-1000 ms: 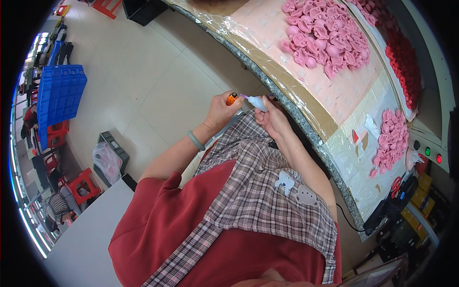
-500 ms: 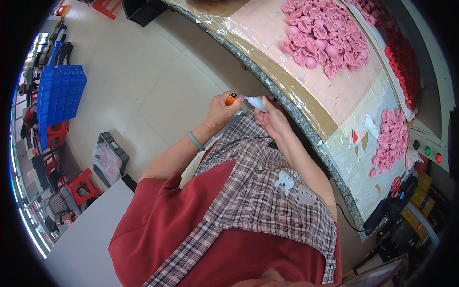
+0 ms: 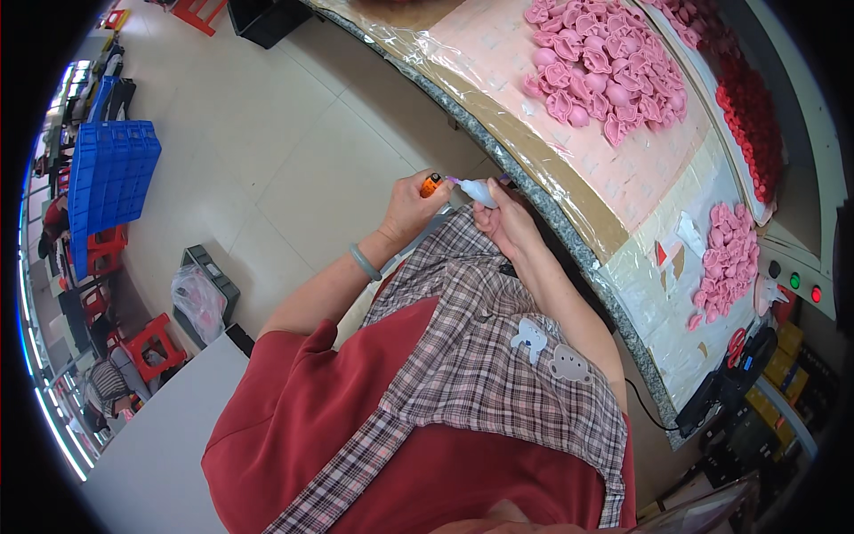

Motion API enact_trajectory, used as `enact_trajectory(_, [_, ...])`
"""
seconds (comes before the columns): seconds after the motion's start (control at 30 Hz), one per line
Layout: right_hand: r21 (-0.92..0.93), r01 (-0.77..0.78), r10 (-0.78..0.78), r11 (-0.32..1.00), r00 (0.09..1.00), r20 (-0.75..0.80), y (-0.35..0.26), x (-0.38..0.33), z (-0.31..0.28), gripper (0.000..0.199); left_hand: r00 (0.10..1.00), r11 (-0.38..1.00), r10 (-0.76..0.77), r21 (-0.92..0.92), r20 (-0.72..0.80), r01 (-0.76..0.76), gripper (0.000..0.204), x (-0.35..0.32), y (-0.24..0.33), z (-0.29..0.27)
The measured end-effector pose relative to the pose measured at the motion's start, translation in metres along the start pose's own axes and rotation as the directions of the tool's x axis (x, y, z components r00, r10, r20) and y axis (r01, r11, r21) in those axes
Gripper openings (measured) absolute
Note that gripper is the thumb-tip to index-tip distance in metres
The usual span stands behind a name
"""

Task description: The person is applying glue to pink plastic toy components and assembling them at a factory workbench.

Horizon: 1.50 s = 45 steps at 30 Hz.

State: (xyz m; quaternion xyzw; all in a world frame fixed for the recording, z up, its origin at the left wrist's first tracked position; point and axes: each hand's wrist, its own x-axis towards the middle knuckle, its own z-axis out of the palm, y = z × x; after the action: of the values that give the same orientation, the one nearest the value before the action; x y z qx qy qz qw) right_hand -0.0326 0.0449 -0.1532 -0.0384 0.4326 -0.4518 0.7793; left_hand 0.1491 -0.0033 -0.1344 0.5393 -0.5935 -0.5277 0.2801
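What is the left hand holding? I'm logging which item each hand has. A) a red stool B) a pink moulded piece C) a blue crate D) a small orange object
D: the left hand pinches a small orange object at its fingertips, close to the pale bottle-like item in the right hand.

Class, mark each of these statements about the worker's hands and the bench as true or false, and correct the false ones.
1. The left hand holds a small orange object. True.
2. The right hand holds a black hammer. False: it holds a small pale blue bottle-shaped item.
3. A bracelet sits on the left wrist. True.
4. The heap of moulded pieces on the bench is green. False: they are pink.
5. The crate on the floor is blue. True.
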Motion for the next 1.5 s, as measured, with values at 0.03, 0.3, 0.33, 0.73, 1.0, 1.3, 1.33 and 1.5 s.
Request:
enact_trajectory(0.03, [0.011,0.004,-0.004,1.000,1.000,-0.019,0.000,0.000,0.001,0.030,1.000,1.000,0.002,0.009,-0.001,-0.002,0.033,0.000,0.000,0.000])
enact_trajectory(0.3, [0.019,-0.001,0.002,1.000,0.999,-0.049,-0.002,-0.001,0.003,0.030,1.000,1.000,0.014,0.011,-0.001,-0.014,0.032,0.000,-0.003,0.001])
enact_trajectory(0.33, [0.019,-0.002,0.003,1.000,0.999,-0.050,-0.001,-0.001,0.003,0.030,1.000,1.000,0.011,0.009,0.001,-0.011,0.032,0.000,-0.004,0.001])
enact_trajectory(0.73, [0.011,-0.001,0.002,1.000,0.998,-0.055,0.000,-0.001,0.005,0.030,1.000,1.000,0.013,-0.013,0.004,-0.013,0.030,-0.001,-0.007,0.001])
enact_trajectory(1.0, [-0.006,0.009,-0.009,1.000,1.000,0.000,-0.002,-0.001,0.001,0.030,0.999,1.000,-0.029,-0.007,0.017,0.029,0.032,0.000,-0.007,0.000])
enact_trajectory(1.3, [0.048,-0.016,0.011,0.999,0.994,0.104,-0.014,-0.038,0.022,0.028,0.995,0.991,0.096,0.088,0.017,-0.097,0.023,0.001,-0.069,0.001])
enact_trajectory(1.33, [0.032,-0.028,0.022,0.999,0.983,0.184,-0.011,-0.041,0.020,0.027,0.972,0.974,0.222,0.059,-0.076,-0.218,0.025,0.000,-0.077,0.002])
enact_trajectory(1.5, [-0.002,0.069,-0.063,0.998,0.922,0.382,-0.049,-0.095,0.044,0.026,0.992,0.998,-0.054,-0.006,0.117,0.055,0.028,-0.011,-0.019,-0.020])
